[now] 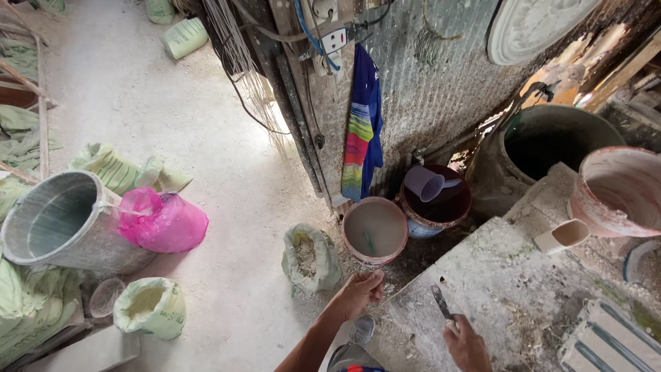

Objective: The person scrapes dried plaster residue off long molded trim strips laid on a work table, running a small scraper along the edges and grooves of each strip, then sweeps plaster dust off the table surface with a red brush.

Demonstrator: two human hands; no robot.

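My left hand [358,293] reaches toward the floor, fingers loosely curled and holding nothing, just below a round bucket [375,231] of grey liquid. Left of that hand stands an open sack of powder [310,258]. My right hand [467,343] grips a small flat metal blade [441,301] over the dusty concrete slab [502,282]. Behind the grey bucket is a dark bucket [441,203] with a lilac scoop [425,183] in it.
A big grey tub [58,224] and a pink plastic bag [162,220] lie at left with green sacks [150,306]. A large dark barrel [544,141], a stained bucket [620,189] and a white cup [561,236] are at right. A blue cloth [365,131] hangs on the corrugated wall.
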